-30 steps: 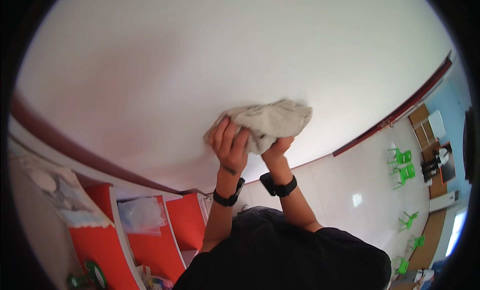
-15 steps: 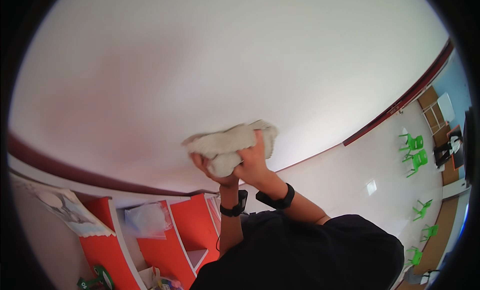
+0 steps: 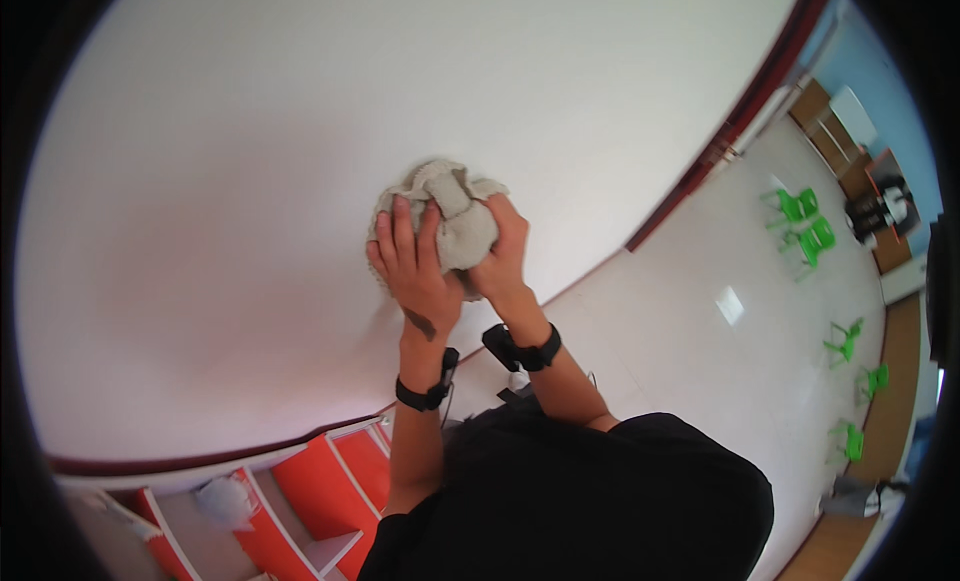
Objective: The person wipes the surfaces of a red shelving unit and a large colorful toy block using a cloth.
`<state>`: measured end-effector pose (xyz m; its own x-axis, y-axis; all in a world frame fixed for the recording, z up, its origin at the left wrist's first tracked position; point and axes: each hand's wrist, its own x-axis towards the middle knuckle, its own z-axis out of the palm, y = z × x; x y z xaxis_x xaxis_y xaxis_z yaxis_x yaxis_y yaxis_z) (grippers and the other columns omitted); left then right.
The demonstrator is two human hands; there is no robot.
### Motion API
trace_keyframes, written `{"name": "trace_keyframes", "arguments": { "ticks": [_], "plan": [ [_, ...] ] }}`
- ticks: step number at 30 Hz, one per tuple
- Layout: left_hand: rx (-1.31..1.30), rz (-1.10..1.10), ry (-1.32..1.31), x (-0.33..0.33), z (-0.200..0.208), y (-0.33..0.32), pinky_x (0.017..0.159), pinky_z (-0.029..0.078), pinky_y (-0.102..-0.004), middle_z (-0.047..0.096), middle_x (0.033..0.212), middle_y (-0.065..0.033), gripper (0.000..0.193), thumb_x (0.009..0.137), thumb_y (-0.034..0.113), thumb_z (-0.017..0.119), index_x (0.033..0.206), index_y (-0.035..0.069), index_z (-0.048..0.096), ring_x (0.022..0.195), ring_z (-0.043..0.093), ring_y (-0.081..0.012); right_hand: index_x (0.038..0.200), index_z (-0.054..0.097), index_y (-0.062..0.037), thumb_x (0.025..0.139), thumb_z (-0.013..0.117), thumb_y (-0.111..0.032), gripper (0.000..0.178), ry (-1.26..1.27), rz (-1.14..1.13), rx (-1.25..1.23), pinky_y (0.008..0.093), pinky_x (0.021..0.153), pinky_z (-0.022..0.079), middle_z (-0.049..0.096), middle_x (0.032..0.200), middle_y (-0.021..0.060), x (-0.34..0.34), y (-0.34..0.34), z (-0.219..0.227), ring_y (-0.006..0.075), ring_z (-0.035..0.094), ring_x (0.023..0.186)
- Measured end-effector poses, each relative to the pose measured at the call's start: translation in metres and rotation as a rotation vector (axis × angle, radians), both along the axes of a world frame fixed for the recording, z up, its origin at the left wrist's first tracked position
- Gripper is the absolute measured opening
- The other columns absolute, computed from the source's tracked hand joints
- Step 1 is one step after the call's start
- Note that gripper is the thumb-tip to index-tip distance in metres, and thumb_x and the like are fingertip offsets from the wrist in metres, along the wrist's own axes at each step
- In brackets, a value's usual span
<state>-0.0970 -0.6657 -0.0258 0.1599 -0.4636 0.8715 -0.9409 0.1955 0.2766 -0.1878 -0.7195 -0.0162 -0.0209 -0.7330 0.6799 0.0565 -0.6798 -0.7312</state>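
- Currently keeps a crumpled, beige, textured cloth [image 3: 465, 236] in a wad against the face of a large, smooth, white panel [image 3: 270, 131], well apart from the dark red side edging [image 3: 735, 116] on the right of that panel.
- Grips from two sides: with the left hand [image 3: 415, 271] spread over the cloth's near left part and reaching up the panel, with the right hand [image 3: 505, 243] curled around its right side. Cannot tell the pressure.
- Might lose a loose fold between the hands, given such uneven bunching; could rub bare skin on the panel through shifting cloth, or snag on the edging after straying too far right.
- Points no clear way: roughly round, ruffled rim turned up the panel, one narrow fold running likewise. Cannot settle on a long axis.
- Below the panel, shows red-and-white shelving [image 3: 318, 486]; to its right, green plastic chairs [image 3: 813, 239].
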Motion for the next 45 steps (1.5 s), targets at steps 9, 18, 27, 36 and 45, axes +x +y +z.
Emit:
{"name": "trace_keyframes", "arguments": {
  "ticks": [9, 18, 27, 36, 45],
  "plan": [
    [-0.081, 0.047, -0.084, -0.1, -0.027, -0.109, 0.106, 0.03, -0.0497, 0.048, 0.147, -0.0052, 0.048, 0.085, 0.01, 0.058, 0.132, 0.021, 0.059, 0.131, 0.044, -0.0303, 0.127, 0.051, -0.005, 0.072, 0.061, 0.0, 0.057, 0.403, -0.175, 0.197, 0.0437, 0.091, 0.048, 0.055, 0.119, 0.0211, -0.132, -0.037, -0.034, 0.0427, 0.054, 0.108],
    [-0.024, -0.108, -0.104, -0.078, -0.029, -0.098, 0.111, 0.026, -0.045, 0.052, 0.144, -0.0046, 0.049, 0.08, -0.003, 0.057, 0.124, 0.018, 0.066, 0.131, 0.047, -0.0253, 0.122, 0.053, -0.0008, 0.074, 0.055, 0.014, 0.051, 0.184, -0.267, -0.009, 0.0396, 0.093, 0.047, 0.059, 0.113, 0.0175, -0.121, -0.055, -0.037, 0.0354, 0.058, 0.106],
    [-0.237, 0.182, -0.15, -0.027, -0.024, -0.029, 0.11, 0.027, -0.0408, 0.065, 0.125, 0.0011, 0.017, 0.088, 0.017, 0.066, 0.102, 0.02, 0.075, 0.12, 0.052, -0.0177, 0.118, 0.052, 0.0045, 0.076, 0.08, -0.019, 0.056, -0.128, -0.294, -0.142, 0.0449, 0.097, 0.041, 0.06, 0.113, 0.0218, -0.025, -0.044, -0.062, 0.038, 0.055, 0.109],
    [-0.403, -0.018, 0.38, -0.087, -0.127, -0.06, 0.11, 0.031, -0.0559, 0.035, 0.145, -0.0187, 0.052, 0.087, 0.02, 0.074, 0.129, -0.003, 0.055, 0.135, 0.034, -0.0412, 0.108, 0.067, -0.0059, 0.07, 0.076, -0.024, 0.044, 0.446, -0.119, -0.465, 0.0498, 0.092, 0.043, 0.065, 0.113, 0.0174, -0.073, -0.049, -0.06, 0.0397, 0.059, 0.105],
    [-0.31, -0.121, -0.003, -0.194, -0.104, -0.178, 0.106, 0.035, -0.0528, 0.051, 0.138, -0.0168, 0.034, 0.087, 0.011, 0.069, 0.117, -0.005, 0.065, 0.131, 0.04, -0.0391, 0.096, 0.063, -0.0042, 0.069, 0.077, -0.023, 0.035, 0.059, -0.169, -0.088, 0.0427, 0.073, 0.049, 0.068, 0.093, 0.0165, -0.19, -0.159, -0.077, 0.0381, 0.063, 0.082]
  ]
}}
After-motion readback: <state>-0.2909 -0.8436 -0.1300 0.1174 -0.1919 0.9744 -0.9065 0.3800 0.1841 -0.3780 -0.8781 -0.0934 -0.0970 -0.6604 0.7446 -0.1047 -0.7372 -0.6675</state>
